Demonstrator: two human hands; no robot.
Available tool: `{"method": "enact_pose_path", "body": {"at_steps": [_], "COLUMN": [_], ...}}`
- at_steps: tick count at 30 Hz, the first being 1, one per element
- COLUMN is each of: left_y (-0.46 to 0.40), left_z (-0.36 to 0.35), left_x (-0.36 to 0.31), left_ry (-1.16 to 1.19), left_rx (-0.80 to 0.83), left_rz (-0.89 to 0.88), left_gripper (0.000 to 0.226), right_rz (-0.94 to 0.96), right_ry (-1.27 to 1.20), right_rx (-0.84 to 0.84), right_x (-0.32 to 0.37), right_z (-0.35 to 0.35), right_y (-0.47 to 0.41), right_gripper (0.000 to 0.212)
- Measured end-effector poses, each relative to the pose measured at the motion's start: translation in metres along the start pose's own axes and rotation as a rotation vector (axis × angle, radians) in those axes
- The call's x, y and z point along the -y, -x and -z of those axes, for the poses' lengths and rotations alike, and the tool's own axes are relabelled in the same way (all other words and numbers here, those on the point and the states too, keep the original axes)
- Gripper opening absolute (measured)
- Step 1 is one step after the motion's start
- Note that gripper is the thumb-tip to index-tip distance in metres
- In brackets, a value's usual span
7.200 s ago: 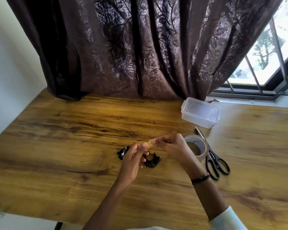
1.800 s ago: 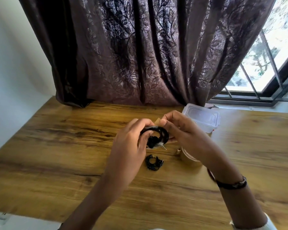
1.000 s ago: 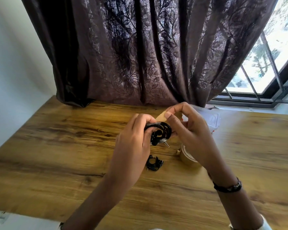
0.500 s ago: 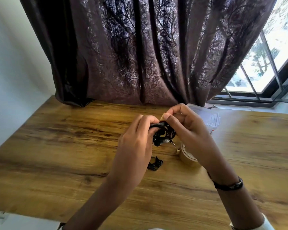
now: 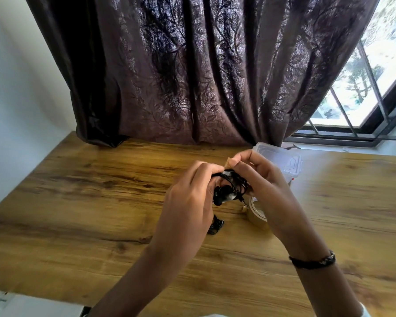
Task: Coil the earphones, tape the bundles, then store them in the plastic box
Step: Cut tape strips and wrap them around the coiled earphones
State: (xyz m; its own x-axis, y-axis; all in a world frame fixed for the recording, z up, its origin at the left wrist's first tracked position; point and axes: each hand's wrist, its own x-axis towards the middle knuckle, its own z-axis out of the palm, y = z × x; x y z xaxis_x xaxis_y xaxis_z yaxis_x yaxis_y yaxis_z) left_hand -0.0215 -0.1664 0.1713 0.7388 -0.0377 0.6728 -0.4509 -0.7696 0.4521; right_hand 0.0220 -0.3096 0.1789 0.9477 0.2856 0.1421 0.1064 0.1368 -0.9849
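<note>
Earphones [image 5: 230,187], coiled, held between both hands: left hand [image 5: 190,202] grips one side, right hand [image 5: 263,186] pinches tape [image 5: 228,163] just above them over bench [image 5: 78,202].

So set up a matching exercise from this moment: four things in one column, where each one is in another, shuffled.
Things:
1. coiled earphones
2. second earphone bundle
3. tape roll
4. plastic box

Places:
A. far side of the table, near the curtain
B. held between both hands
C. on the table under the left hand
D. on the table below the right hand

Pairs: 1-B, 2-C, 3-D, 4-A
</note>
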Motion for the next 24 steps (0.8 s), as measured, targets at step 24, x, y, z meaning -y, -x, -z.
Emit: {"method": "enact_pose_path", "body": {"at_steps": [24], "left_y": [-0.016], "left_z": [0.019], "left_x": [-0.016], "left_ry": [-0.047], "left_rx": [0.211], "left_rz": [0.213], "left_gripper": [0.035], "right_rz": [0.416], "right_ry": [0.718], "right_rx": [0.003], "right_x": [0.012], "right_z": [0.006], "right_y": [0.003], "right_gripper": [0.003]}}
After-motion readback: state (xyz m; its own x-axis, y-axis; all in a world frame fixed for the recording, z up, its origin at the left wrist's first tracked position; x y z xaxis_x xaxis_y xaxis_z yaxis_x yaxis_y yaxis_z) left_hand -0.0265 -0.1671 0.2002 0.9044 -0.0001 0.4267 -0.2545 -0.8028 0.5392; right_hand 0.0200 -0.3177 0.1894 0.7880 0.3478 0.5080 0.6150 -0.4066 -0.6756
